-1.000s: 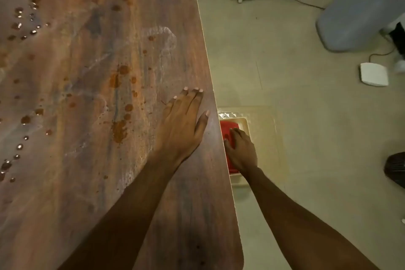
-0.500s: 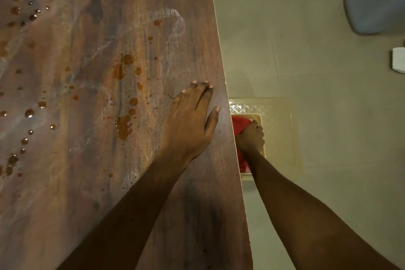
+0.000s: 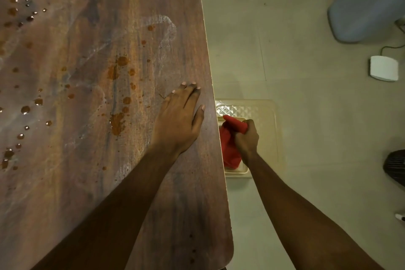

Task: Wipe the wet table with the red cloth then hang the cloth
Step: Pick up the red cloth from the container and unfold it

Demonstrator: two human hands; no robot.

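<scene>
Both hands in view: left hand (image 3: 178,120) lies flat on the table (image 3: 87,182) near its right edge, fingers straight and close together, holding nothing. Right hand (image 3: 246,138) is down past the edge, fingers curled tight round the red cloth (image 3: 230,149), which hangs bunched over a clear tray (image 3: 269,116) on the floor. Drops (image 3: 118,123) dot the tabletop left of the flat hand.
</scene>
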